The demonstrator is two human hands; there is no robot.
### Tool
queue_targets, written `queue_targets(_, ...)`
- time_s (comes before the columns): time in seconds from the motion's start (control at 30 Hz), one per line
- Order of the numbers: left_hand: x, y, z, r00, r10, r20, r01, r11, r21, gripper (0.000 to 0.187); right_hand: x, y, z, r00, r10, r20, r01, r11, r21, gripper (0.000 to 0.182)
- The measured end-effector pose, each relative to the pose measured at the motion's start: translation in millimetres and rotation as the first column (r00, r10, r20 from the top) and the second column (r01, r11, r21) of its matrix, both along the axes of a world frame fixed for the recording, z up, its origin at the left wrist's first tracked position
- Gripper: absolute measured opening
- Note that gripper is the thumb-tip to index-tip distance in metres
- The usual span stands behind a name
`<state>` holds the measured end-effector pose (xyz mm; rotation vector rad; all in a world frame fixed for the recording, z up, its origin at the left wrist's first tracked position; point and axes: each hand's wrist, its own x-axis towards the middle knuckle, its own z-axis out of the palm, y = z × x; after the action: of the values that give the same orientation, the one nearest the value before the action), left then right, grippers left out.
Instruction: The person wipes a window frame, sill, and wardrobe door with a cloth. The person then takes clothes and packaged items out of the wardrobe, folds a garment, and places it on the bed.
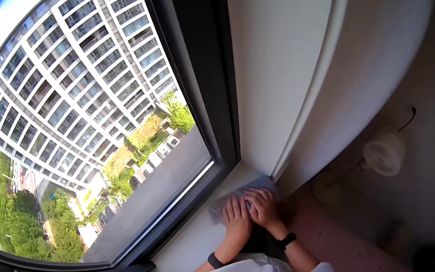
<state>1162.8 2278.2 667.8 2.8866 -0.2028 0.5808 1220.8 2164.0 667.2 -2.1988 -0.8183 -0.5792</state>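
Note:
A grey cloth (215,212) lies on the white window sill (185,244), near the corner where the sill meets the wall. My left hand (236,212) presses flat on the cloth with its fingers spread. Beside it, my right hand (261,203) rests on the cloth too, its fingers extended and slightly apart. The two hands are close together, touching or nearly so at the thumbs. Part of the cloth is hidden under both hands.
A dark window frame (184,210) runs along the left of the sill, with buildings and trees outside. A white curtain (359,73) hangs on the right. Beyond it are a round white object (383,153) and a pink surface (345,262).

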Motion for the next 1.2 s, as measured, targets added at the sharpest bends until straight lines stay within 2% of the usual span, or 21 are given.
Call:
queue_targets(0.13,3.5,-3.4,6.7,0.998,-0.047,0.041,0.047,0.999,-0.016,0.050,-2.6,-6.2,18.5,1.000,-0.014,-0.007,0.014,1.000,-0.024,0.025)
queue_targets(0.23,4.0,2.1,18.5,0.994,-0.100,-0.041,0.098,0.993,-0.059,0.050,-4.1,-4.0,19.5,0.999,-0.046,-0.013,0.046,0.999,-0.026,0.026)
queue_targets(0.33,6.2,-2.3,17.4,0.998,-0.061,-0.009,0.061,0.997,-0.043,0.050,-4.7,-4.3,18.9,0.998,-0.057,-0.005,0.057,0.997,-0.045,0.029)
queue_targets(0.47,7.1,-10.2,24.3,0.996,0.014,-0.092,-0.010,0.999,0.041,0.049,0.2,-8.9,14.1,1.000,-0.015,-0.006,0.014,0.997,-0.071,0.029)
queue_targets(0.57,6.7,-16.7,26.2,0.988,0.088,-0.125,-0.068,0.985,0.157,0.047,6.3,-17.0,19.1,0.993,0.107,-0.050,-0.111,0.990,-0.086,0.033)
queue_targets(0.6,10.7,-25.2,26.7,0.977,0.158,-0.145,-0.133,0.976,0.171,0.048,15.3,-23.4,21.9,0.977,0.211,-0.044,-0.215,0.969,-0.119,0.036)
queue_targets(0.67,11.7,-24.7,31.1,0.963,0.180,-0.198,-0.140,0.970,0.200,0.051,22.1,-33.4,26.5,0.945,0.323,-0.048,-0.326,0.929,-0.175,0.045)
queue_targets(0.77,10.5,-35.6,39.4,0.945,0.251,-0.208,-0.204,0.954,0.221,0.053,43.5,-51.5,20.2,0.828,0.551,-0.105,-0.559,0.799,-0.221,0.061)
queue_targets(0.87,13.2,-58.4,42.3,0.891,0.406,-0.204,-0.359,0.904,0.231,0.054,60.6,-65.3,39.2,0.679,0.707,-0.196,-0.732,0.632,-0.254,0.072)
queue_targets(0.93,19.6,-67.9,39.3,0.858,0.487,-0.162,-0.446,0.864,0.235,0.050,69.5,-67.2,33.3,0.644,0.739,-0.201,-0.754,0.568,-0.330,0.073)
queue_targets(1.03,10.5,-82.5,40.8,0.812,0.546,-0.207,-0.492,0.831,0.262,0.046,71.7,-71.2,36.3,0.599,0.765,-0.237,-0.800,0.560,-0.213,0.068)
queue_targets(1.17,9.4,-85.7,58.0,0.831,0.521,-0.195,-0.481,0.849,0.220,0.040,72.7,-65.4,28.8,0.575,0.800,-0.173,-0.817,0.572,-0.069,0.056)
queue_targets(1.2,7.4,-89.2,66.3,0.808,0.508,-0.299,-0.474,0.861,0.184,0.050,73.1,-67.2,22.3,0.580,0.797,-0.167,-0.812,0.582,-0.043,0.053)
